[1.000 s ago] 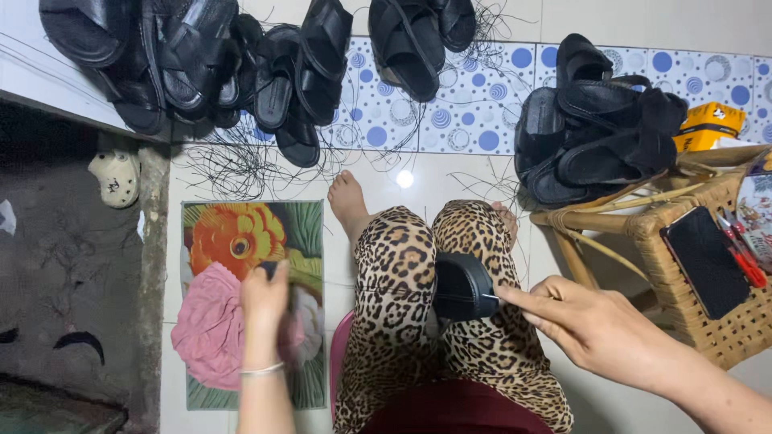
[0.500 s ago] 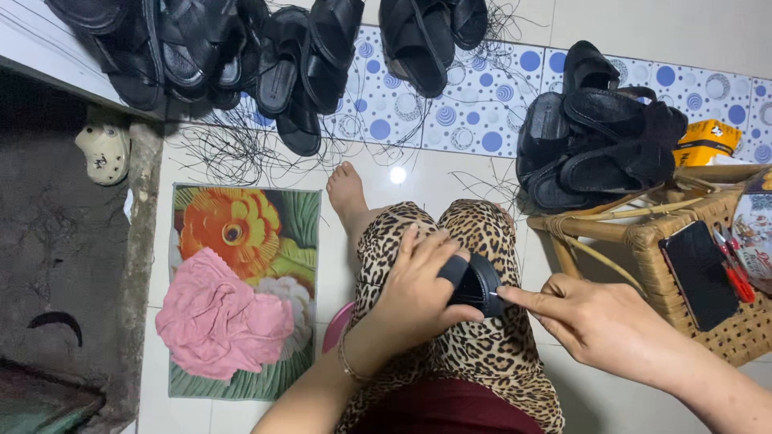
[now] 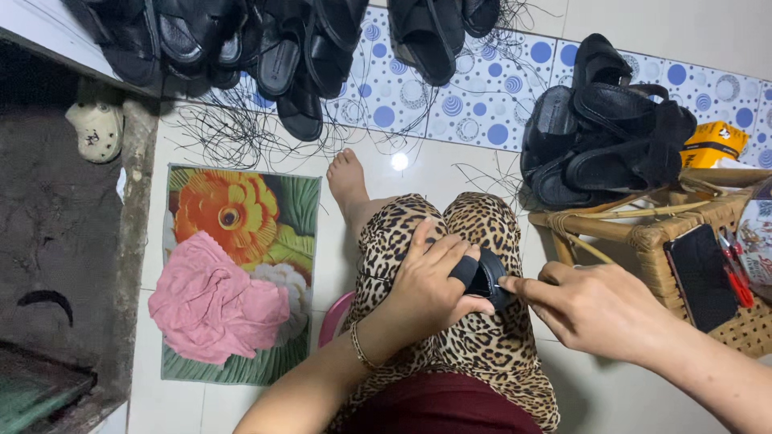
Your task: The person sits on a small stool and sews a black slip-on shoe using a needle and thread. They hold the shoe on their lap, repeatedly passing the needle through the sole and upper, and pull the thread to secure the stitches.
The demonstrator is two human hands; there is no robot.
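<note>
Fingers of the left hand (image 3: 426,285) clench a black sandal piece (image 3: 480,277) on the lap, while the right hand (image 3: 591,309) pinches its edge. Slippery fabric underneath could let it twist loose under pressure.

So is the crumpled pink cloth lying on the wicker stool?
No, the crumpled pink cloth lies on the flowered floor mat, not on the wicker stool.

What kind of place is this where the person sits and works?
Probably a home workshop for making sandals, on a tiled floor. Piles of black sandals lie by the wall, loose black threads are scattered about, and both hands work a black sandal part on the lap.
</note>
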